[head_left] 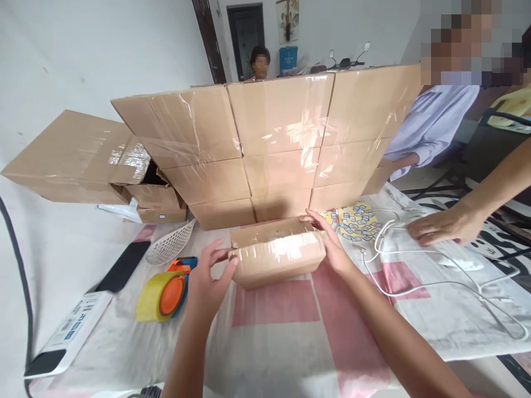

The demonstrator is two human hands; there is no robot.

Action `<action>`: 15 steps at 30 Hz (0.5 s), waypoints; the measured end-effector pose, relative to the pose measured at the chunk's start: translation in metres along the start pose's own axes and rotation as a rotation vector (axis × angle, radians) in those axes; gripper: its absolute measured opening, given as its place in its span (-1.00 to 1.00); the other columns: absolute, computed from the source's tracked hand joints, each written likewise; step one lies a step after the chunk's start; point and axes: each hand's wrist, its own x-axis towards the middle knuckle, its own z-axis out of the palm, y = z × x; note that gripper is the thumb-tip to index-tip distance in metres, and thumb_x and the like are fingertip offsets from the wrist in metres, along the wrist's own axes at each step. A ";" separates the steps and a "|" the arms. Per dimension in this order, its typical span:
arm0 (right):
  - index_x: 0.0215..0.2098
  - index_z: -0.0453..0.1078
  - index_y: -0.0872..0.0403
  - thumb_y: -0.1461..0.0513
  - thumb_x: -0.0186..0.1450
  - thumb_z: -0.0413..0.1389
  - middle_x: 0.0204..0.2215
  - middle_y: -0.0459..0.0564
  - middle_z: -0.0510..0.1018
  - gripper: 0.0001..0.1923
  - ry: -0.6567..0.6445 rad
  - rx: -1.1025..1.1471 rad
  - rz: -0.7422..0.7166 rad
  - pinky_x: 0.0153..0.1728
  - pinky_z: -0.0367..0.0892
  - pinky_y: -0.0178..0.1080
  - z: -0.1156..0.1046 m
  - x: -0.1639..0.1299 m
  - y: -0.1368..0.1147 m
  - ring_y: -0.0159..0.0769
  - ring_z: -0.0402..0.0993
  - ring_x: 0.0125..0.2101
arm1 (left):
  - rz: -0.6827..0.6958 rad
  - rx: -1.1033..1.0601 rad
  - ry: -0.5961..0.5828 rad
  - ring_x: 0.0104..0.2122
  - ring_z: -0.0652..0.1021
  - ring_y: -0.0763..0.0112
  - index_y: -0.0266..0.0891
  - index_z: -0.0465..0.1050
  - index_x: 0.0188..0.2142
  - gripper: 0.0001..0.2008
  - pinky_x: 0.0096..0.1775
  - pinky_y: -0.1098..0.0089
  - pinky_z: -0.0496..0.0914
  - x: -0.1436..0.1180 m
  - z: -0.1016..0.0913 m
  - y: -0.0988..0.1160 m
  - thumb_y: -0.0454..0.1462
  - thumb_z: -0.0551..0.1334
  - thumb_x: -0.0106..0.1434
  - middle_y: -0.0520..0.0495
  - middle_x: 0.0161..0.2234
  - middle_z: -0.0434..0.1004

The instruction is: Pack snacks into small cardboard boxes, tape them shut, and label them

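A small brown cardboard box [277,257] with shiny clear tape along its upper side rests on the cloth in front of me. At its left end, my left hand [213,273] grips the edge between thumb and fingers. My right hand [327,240] holds the opposite end, fingers over the far corner. Just left of my left hand stands a tape dispenser [166,293] with a yellow roll and an orange hub. Behind the small box rises a stacked wall of taped cardboard boxes [282,132].
A co-worker's hand [443,224] lies at the right near a white cable [418,251]. Another person in a light shirt [435,121] stands behind. At the left are a white perforated piece [171,244], a black-and-white flat strip [78,318] and more cartons [74,157].
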 end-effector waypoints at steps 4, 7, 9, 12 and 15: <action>0.32 0.29 -0.20 -0.01 0.51 -0.07 0.16 -0.02 0.48 -0.54 -0.012 -0.062 -0.034 0.35 0.07 0.03 -0.003 -0.008 0.000 -0.09 0.30 0.26 | 0.124 0.228 0.085 -0.06 0.60 0.15 -0.14 0.52 0.02 -0.69 -0.08 0.15 0.50 0.011 0.013 0.025 -0.09 0.17 0.41 -0.19 0.04 0.54; 0.37 0.21 -0.25 0.02 0.48 0.03 0.23 -0.05 0.41 -0.50 -0.050 -0.085 -0.045 0.36 0.06 0.04 -0.004 -0.011 0.002 -0.08 0.24 0.31 | 0.344 0.406 -0.068 0.11 0.54 0.08 -0.11 0.53 0.05 -0.69 0.16 -0.01 0.33 0.005 0.027 0.038 -0.11 0.13 0.45 -0.14 0.08 0.59; 0.37 0.19 -0.27 0.05 0.46 0.07 0.25 -0.06 0.39 -0.47 -0.061 -0.071 -0.045 0.36 0.08 0.04 -0.003 -0.012 0.003 -0.07 0.23 0.32 | 0.401 0.472 -0.106 0.19 0.49 0.02 -0.16 0.47 0.15 -0.62 0.24 -0.06 0.25 -0.005 0.037 0.041 -0.09 0.15 0.44 -0.16 0.20 0.52; 0.35 0.22 -0.27 0.12 0.43 0.10 0.26 -0.07 0.39 -0.47 -0.051 -0.032 -0.022 0.38 0.05 0.06 -0.001 -0.013 0.002 -0.06 0.20 0.34 | 0.413 0.529 -0.066 0.27 0.41 -0.04 -0.21 0.50 0.11 -0.60 0.28 -0.09 0.21 -0.015 0.046 0.040 -0.06 0.13 0.45 -0.16 0.31 0.39; 0.33 0.25 -0.25 0.14 0.43 0.10 0.28 -0.07 0.38 -0.49 -0.015 -0.001 -0.006 0.40 0.01 0.07 0.003 -0.014 0.001 -0.06 0.17 0.37 | 0.415 0.538 -0.082 0.30 0.38 -0.03 -0.21 0.51 0.09 -0.60 0.26 -0.08 0.24 -0.015 0.046 0.036 -0.05 0.12 0.45 -0.15 0.34 0.34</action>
